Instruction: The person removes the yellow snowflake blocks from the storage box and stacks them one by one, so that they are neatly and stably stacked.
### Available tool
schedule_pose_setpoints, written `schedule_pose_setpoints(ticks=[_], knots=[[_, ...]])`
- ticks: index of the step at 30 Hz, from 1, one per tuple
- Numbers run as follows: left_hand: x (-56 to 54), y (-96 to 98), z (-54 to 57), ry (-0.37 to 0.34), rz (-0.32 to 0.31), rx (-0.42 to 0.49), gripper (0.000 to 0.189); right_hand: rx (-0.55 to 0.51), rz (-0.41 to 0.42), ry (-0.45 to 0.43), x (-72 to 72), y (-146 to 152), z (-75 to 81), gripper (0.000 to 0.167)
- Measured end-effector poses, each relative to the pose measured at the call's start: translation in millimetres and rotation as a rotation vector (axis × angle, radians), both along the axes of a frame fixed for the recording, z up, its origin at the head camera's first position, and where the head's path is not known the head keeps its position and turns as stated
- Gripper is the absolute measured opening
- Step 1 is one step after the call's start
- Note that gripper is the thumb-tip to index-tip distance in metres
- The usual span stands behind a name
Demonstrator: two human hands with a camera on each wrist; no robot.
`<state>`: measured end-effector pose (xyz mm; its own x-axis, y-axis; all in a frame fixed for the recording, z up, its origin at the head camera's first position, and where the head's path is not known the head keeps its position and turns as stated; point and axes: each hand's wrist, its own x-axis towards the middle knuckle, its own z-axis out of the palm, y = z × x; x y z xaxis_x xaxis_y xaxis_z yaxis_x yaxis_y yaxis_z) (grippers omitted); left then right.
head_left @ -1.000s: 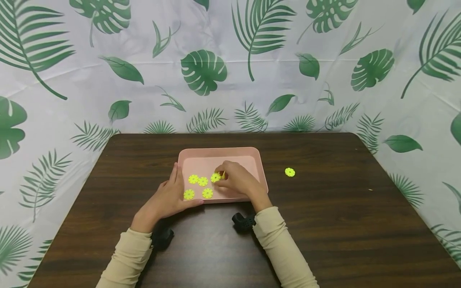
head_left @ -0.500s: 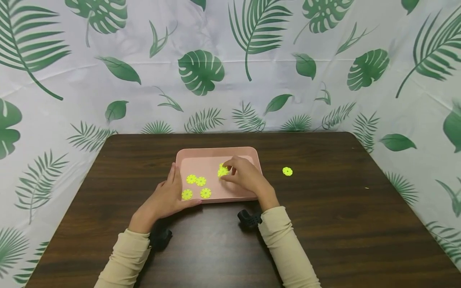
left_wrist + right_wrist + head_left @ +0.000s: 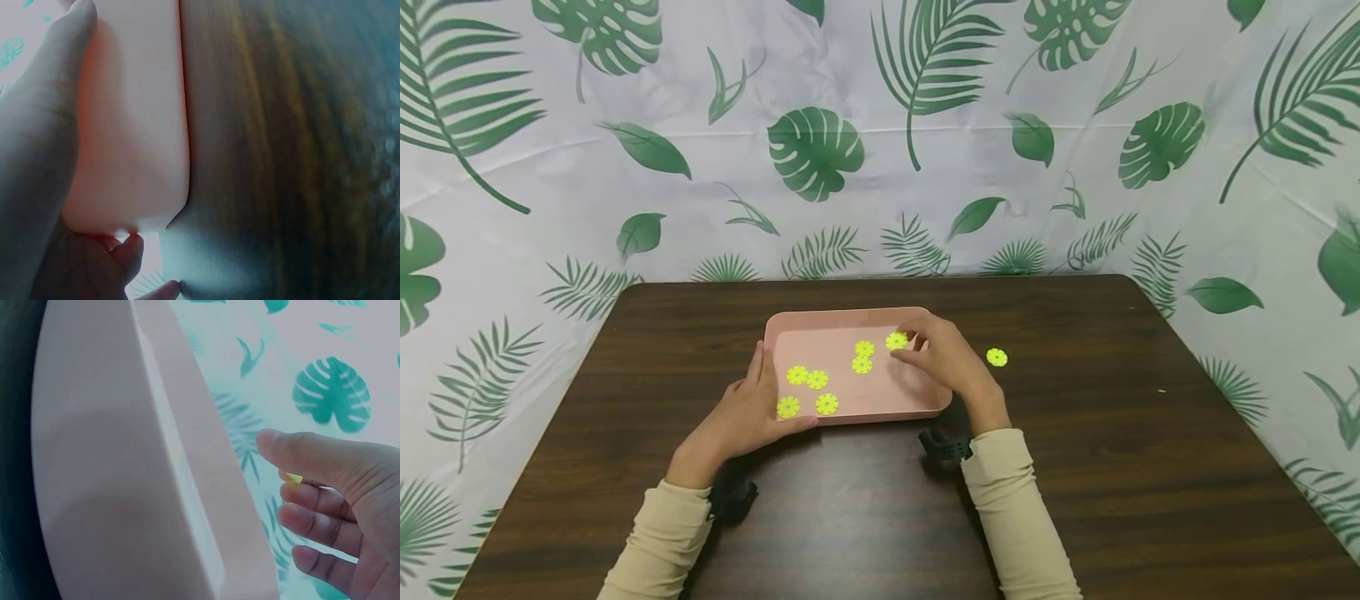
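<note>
Tray (image 3: 817, 346), pink and shallow, sits on the dark wooden table (image 3: 842, 525), closer to its far edge than to its near one. The left hand (image 3: 737, 417) rests at the tray's near left corner, its fingers straight along the left edge and its thumb stretched along the near edge.

The right hand (image 3: 946, 358) is over the tray's right side, near the far right corner, with its thumb and forefinger together on a yellow disc (image 3: 897, 341). That grip is a pinch at the fingertips. From the right wrist, a yellow patch shows between thumb and forefinger, the other fingers loosely bent; I cannot tell whether it is the same disc.

Six more notched yellow pieces lie flat in the tray. Two are beside each other near the middle of the left half, one (image 3: 787, 407) is in the near left corner, one (image 3: 827, 404) lies by the near edge, and an upper (image 3: 865, 348) and a lower one (image 3: 862, 365) sit near the centre. A loose disc (image 3: 997, 357) lies on the table, beyond the tray's right edge.

Both forearms wear pale sleeves (image 3: 1022, 508), with a black device (image 3: 946, 446) at each wrist. Behind the table's far edge hangs a white cloth (image 3: 715, 158) printed with green leaves.
</note>
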<state>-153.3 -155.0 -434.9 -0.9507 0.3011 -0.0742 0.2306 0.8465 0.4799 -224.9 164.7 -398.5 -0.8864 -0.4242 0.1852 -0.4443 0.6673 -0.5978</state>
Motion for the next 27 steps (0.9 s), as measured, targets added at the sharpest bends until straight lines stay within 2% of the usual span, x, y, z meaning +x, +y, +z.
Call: schedule_pose_setpoints(ticks=[10,19,27], knots=[[-0.4,0.4,0.0,-0.012,0.005,0.014,0.136,-0.024,-0.109,0.001,-0.9,39.1,2.1,0.030],[-0.6,0.8,0.5,-0.016,0.002,0.012,0.135,-0.025,-0.200,0.005,0.5,78.6,-0.5,0.037],[-1.5,0.8,-1.5,-0.009,0.003,0.017,0.135,-0.022,-0.330,-0.017,4.5,112.2,-6.5,0.041]])
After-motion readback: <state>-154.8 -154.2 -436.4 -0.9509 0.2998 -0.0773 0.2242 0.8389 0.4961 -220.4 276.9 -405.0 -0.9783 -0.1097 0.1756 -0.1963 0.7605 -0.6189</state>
